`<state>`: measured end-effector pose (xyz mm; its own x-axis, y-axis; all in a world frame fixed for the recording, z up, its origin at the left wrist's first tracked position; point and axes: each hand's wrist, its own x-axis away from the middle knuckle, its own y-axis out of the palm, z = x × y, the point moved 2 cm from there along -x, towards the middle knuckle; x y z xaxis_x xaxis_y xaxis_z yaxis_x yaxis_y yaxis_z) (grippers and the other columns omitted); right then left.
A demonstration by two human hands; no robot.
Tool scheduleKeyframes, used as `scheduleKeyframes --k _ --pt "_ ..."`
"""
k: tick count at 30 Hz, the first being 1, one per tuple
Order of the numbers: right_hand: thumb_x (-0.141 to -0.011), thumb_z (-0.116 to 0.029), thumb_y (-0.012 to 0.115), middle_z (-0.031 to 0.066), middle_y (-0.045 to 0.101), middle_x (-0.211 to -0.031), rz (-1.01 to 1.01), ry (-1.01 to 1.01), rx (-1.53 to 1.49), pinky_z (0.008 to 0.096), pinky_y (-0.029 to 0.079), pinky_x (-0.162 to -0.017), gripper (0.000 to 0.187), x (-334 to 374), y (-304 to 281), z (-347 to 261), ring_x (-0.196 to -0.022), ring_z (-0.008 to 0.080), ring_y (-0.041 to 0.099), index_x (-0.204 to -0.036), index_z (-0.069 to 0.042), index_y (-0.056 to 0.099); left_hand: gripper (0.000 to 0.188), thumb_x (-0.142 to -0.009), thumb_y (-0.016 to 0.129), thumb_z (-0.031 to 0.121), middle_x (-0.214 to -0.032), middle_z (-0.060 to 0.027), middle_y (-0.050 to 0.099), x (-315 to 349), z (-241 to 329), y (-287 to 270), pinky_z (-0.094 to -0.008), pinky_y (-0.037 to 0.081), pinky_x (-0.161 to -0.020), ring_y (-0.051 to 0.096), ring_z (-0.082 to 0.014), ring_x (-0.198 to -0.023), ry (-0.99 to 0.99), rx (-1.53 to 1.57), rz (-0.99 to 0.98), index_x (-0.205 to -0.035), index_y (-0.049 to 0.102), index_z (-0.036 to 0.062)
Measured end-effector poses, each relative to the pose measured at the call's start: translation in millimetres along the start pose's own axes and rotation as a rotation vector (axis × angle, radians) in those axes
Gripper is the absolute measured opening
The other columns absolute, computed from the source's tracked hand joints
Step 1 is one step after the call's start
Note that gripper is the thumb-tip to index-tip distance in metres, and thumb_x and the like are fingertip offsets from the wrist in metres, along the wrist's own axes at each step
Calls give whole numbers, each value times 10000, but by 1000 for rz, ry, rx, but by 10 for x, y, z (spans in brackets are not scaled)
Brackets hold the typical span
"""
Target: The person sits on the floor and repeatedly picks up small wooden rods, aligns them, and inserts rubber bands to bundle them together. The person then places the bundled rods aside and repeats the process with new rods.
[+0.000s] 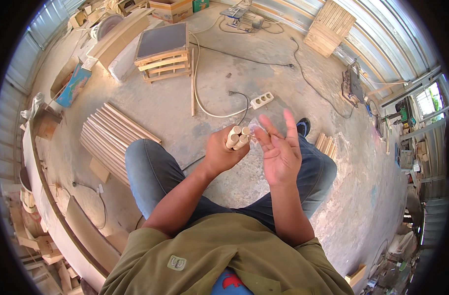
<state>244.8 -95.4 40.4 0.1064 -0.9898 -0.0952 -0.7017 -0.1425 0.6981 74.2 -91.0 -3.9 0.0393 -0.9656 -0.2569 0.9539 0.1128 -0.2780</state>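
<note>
My left hand (pixel 219 154) is closed around a small bundle of round wooden dowels (pixel 238 138), their cut ends facing up toward me. Beside it, my right hand (pixel 282 160) is raised with its palm turned up and its fingers spread. A crumpled, see-through piece that looks like plastic (pixel 254 127) shows between the dowels and the right fingers; whether it touches them I cannot tell. By my left knee, a row of long wooden rods (pixel 117 137) lies side by side on the floor. Shorter wooden sticks (pixel 326 146) lie past my right knee.
A white power strip (pixel 262 100) with cables lies ahead on the concrete floor. Farther off stand a slatted wooden stand with a dark top (pixel 163 40) and a power tool (pixel 244 19). A slatted panel (pixel 329 28) leans on the wall. A long curved board (pixel 52 194) runs along my left.
</note>
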Motion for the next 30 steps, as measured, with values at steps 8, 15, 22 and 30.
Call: scheduleKeyframes --k 8,15,22,30 --pt "-968 -100 774 252 669 -1433 -383 -363 946 526 487 -1147 989 -153 521 -325 -1232 319 727 -1706 -46 118 250 -792 858 161 -809 -108 719 1 -32 43 -383 564 -678 718 -282 -720 39 32 -2 -931 668 79" --pt "-857 -193 781 131 678 -1037 -813 -383 1802 570 438 -1176 1002 -328 1007 -360 -1009 344 687 -1693 -110 234 281 -835 821 207 -972 -92 768 -25 -92 76 -383 579 -781 749 -268 -862 126 120 -91 -1057 686 101" --pt "-874 -411 853 198 631 -1330 -514 -373 959 448 472 -1113 965 -487 255 91 -1257 319 626 -1609 -13 370 206 -876 826 63 -765 -34 677 -80 149 -289 -287 509 -587 626 -94 -642 -10 84 29 -885 621 50" --pt "-926 -253 840 105 766 -961 -330 124 1108 358 578 -815 457 130 -334 1358 -864 196 737 -1294 -39 671 236 -914 823 119 -662 -1 589 -480 832 -984 -323 584 -611 582 -111 -570 8 677 129 -889 594 68"
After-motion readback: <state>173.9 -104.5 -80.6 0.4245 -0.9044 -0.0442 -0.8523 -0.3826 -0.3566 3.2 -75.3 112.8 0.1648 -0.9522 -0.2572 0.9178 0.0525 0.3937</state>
